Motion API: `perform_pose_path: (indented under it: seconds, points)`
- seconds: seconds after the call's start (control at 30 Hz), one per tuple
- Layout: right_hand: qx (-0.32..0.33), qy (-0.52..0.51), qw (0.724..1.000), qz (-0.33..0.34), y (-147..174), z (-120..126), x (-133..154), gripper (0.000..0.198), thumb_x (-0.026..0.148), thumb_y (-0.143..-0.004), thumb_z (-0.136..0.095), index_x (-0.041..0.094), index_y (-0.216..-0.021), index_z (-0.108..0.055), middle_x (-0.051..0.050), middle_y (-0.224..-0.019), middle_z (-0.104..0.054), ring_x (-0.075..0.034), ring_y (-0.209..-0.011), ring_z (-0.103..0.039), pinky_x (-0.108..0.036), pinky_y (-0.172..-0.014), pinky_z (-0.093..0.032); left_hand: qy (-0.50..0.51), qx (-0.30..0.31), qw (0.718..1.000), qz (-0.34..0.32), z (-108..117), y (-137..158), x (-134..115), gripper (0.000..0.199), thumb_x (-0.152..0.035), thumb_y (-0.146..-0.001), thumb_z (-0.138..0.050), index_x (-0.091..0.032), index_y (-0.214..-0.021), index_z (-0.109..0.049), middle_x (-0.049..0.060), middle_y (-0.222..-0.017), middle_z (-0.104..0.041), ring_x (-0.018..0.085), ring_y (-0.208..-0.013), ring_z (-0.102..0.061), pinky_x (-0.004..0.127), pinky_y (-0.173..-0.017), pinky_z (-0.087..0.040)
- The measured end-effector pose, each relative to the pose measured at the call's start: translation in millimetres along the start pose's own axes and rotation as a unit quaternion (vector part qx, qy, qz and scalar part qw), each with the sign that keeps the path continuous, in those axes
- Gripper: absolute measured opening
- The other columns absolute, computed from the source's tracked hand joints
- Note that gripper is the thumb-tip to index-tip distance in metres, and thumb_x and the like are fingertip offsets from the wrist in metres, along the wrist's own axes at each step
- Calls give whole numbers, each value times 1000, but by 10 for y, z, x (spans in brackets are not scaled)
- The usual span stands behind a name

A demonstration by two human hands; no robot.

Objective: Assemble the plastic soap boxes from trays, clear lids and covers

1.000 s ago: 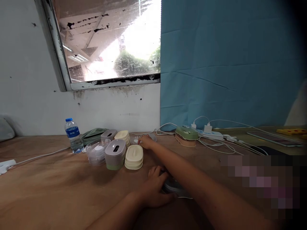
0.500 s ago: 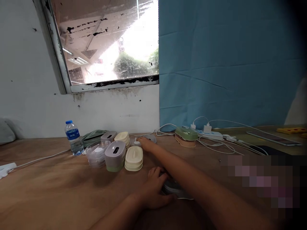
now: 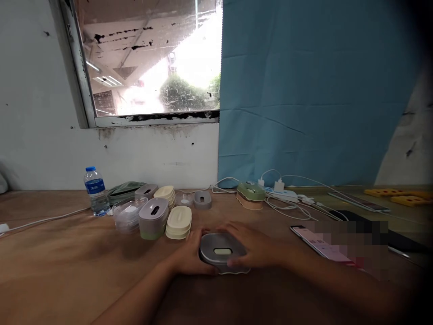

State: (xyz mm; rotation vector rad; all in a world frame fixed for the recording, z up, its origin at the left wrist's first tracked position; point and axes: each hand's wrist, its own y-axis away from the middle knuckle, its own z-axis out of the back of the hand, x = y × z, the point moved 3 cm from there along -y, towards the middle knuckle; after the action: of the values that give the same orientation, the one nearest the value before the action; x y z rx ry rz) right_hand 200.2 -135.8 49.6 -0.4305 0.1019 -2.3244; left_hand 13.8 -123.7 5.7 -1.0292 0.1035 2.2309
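On the tabletop in front of me sits a grey oval box point(image 3: 211, 257) with a slot in its lid, a pale piece showing through the slot. My left hand point(image 3: 192, 255) is wrapped round the box's left side, thumb along the near edge. From the right, my right hand point(image 3: 252, 246) grips the other side, its fingers over the far edge and its thumb near the lid's front. Just beyond stand a stack of cream lids point(image 3: 179, 221) and a lilac-grey slotted box point(image 3: 154, 219) with a green base.
Clear plastic tubs point(image 3: 127, 214), a small grey slotted box point(image 3: 203, 200) and a water bottle point(image 3: 95, 192) stand toward the wall. Farther right are a green-and-tan box point(image 3: 251, 196), a power strip point(image 3: 280, 194) with white cables, and a phone point(image 3: 318, 246).
My right hand has come back from the clear tub at the rear to the grey box. The lid is now in view between both hands. The view has shifted right.
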Motion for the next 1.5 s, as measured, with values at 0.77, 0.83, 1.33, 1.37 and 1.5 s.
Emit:
perform_pose_path:
  seconds: [0.77,0.83,1.33,1.37,1.5]
  points:
    - [-84,-210,973,-50,274,-360,-148,80,47,-61,-67,26,-129,-30,-8,-125,-33,-25,-116,-35,-37,-97,-31,88,22,995,-38,36,24,39,103,-35,-49,-75,-21,-126,-8,12,-128,-33,24,-120,-33,37,-101,-26]
    - [-81,-214,972,-54,276,-355,-146,80,47,-60,-67,27,-129,-30,-7,-125,-33,-25,-115,-35,-37,-96,-32,89,20,995,-39,40,21,47,103,-35,-49,-76,-21,-126,-8,12,-128,-33,24,-120,-33,37,-100,-26]
    - [-92,-191,975,-60,282,-297,-127,58,49,-63,-64,31,-117,-50,-4,-123,-28,-27,-116,-34,-37,-97,-33,2,-26,999,-44,33,20,0,100,-34,-48,-73,-19,-125,-12,12,-127,-32,25,-115,-35,36,-97,-31]
    - [-112,-188,974,-65,284,-282,-139,57,49,-64,-63,31,-116,-51,-4,-123,-29,-27,-117,-33,-37,-97,-33,-6,-29,999,-44,31,20,-9,102,-35,-47,-74,-19,-126,-11,12,-128,-31,26,-116,-34,37,-97,-30]
    - [-223,-188,951,-99,288,-229,-273,52,48,-69,-59,27,-116,-51,-6,-116,-39,-27,-119,-32,-39,-98,-31,-69,-15,997,-41,12,28,-56,88,-43,-47,-73,-19,-120,-31,9,-117,-43,27,-108,-40,41,-92,-33]
